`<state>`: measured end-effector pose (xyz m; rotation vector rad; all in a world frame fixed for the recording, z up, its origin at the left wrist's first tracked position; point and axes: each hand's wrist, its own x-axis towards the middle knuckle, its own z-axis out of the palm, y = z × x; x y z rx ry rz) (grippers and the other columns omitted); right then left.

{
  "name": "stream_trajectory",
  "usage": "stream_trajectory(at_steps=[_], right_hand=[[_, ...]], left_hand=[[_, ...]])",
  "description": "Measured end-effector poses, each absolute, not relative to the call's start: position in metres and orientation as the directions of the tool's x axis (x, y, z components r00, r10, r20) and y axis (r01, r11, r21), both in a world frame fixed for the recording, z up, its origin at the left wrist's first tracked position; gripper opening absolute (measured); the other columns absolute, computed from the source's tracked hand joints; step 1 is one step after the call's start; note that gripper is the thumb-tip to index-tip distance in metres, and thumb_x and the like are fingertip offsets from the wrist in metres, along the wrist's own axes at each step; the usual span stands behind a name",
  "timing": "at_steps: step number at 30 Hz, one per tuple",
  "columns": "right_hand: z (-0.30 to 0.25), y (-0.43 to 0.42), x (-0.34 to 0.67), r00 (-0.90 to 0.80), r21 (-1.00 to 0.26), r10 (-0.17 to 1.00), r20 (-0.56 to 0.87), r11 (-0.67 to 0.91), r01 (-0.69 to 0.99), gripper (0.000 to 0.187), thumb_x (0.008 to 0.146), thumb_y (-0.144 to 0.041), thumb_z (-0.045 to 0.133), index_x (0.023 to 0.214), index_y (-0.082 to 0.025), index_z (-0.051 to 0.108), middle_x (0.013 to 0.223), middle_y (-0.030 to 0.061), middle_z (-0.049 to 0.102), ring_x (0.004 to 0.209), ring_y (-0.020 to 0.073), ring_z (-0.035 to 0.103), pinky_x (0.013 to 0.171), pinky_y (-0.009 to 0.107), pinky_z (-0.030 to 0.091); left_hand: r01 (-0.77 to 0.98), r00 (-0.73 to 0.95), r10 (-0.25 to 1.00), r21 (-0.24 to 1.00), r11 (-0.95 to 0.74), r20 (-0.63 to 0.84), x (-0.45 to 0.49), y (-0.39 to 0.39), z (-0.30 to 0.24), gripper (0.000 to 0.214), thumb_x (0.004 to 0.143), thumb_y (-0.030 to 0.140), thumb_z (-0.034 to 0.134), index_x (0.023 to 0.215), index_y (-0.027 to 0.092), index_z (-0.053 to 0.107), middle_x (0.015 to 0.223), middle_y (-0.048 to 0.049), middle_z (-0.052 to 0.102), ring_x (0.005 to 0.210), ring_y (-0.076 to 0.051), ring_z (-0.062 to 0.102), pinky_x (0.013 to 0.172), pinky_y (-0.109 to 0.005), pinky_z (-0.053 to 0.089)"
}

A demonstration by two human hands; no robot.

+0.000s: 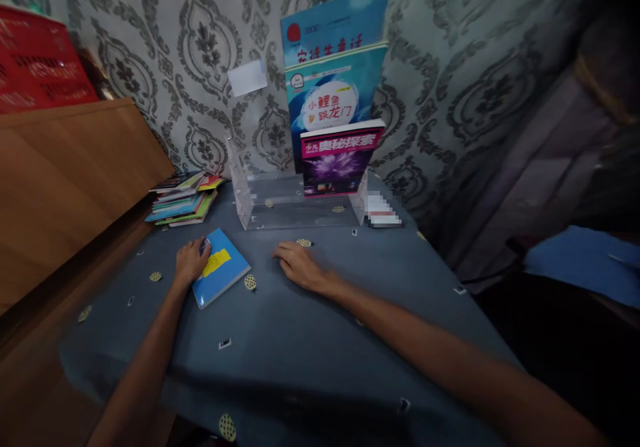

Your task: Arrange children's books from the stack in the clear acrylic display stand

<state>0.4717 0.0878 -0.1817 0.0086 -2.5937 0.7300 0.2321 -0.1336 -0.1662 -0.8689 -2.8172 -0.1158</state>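
A blue book (227, 277) with a yellow block on its cover lies on the cloth-covered table, left of the middle. My left hand (191, 261) is closed at its left edge, thumb over the cover; the undersides of the fingers are hidden. To the right of the book, my right hand (299, 265) is just over the cloth, fingers loosely bent and apart, holding nothing. Beyond my hands stands a clear book rack (243, 190). At its right side three books stand upright, one before another: a purple magazine (340, 163), a teal book (330, 97) and a taller blue book (340, 17).
A stack of books (184, 200) lies at the back left, beside a wooden cabinet (75, 160) carrying a red box (40, 60). Right of the rack is a blurred-out white item (383, 212). Patterned wallpaper (200, 40) backs the table (280, 353). Blue fabric (580, 263) lies far right.
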Motion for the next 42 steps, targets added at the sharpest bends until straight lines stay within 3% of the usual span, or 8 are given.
stream_trajectory(at_steps=[7,20,36,40,42], right_hand=[[-0.182,0.109,0.510,-0.894,-0.457,0.147,0.422,0.886,-0.070,0.023,0.086,-0.001,0.053,0.097,-0.014,0.069,0.103,0.0121,0.068,0.101,0.0223,0.061,0.095,0.036,0.046],[-0.183,0.148,0.548,-0.803,-0.651,0.430,0.413,0.756,0.070,0.031,0.085,0.000,0.050,0.098,-0.016,0.074,0.101,0.0084,0.073,0.095,0.0184,0.067,0.092,0.031,0.049],[-0.188,0.202,0.565,-0.605,-0.746,0.707,0.366,0.612,0.264,0.034,0.087,-0.007,0.047,0.102,-0.016,0.076,0.102,0.0075,0.078,0.096,0.0221,0.070,0.093,0.034,0.053],[-0.188,0.206,0.567,-0.575,-0.747,0.734,0.360,0.596,0.293,0.033,0.086,-0.007,0.048,0.102,-0.015,0.076,0.104,0.0093,0.077,0.097,0.0239,0.070,0.093,0.036,0.053],[-0.188,0.207,0.568,-0.566,-0.747,0.742,0.360,0.593,0.302,0.033,0.086,-0.008,0.048,0.101,-0.014,0.076,0.104,0.0100,0.077,0.097,0.0246,0.070,0.092,0.037,0.053]], left_hand=[[0.705,-0.697,0.677,0.056,0.707,0.236,0.265,-0.117,-0.173,0.048,0.099,0.039,0.036,0.137,0.018,0.057,0.136,-0.0116,0.064,0.125,-0.028,0.058,0.107,-0.041,0.043],[0.908,-0.408,0.872,0.216,0.358,0.271,0.374,-0.045,-0.176,0.046,0.098,0.039,0.043,0.135,0.017,0.058,0.130,-0.0110,0.066,0.121,-0.027,0.059,0.109,-0.044,0.041],[0.939,-0.299,0.910,0.256,0.228,0.287,0.440,0.057,-0.181,0.043,0.097,0.033,0.048,0.134,0.015,0.059,0.128,-0.0135,0.066,0.123,-0.028,0.057,0.109,-0.045,0.037],[0.927,-0.270,0.917,0.336,0.166,0.294,0.443,0.069,-0.181,0.043,0.094,0.034,0.051,0.132,0.017,0.061,0.131,-0.0123,0.066,0.124,-0.029,0.057,0.111,-0.047,0.036],[0.888,-0.274,0.908,0.445,0.113,0.316,0.441,0.072,-0.181,0.041,0.093,0.032,0.050,0.129,0.017,0.063,0.132,-0.0115,0.066,0.124,-0.028,0.057,0.112,-0.046,0.037]])
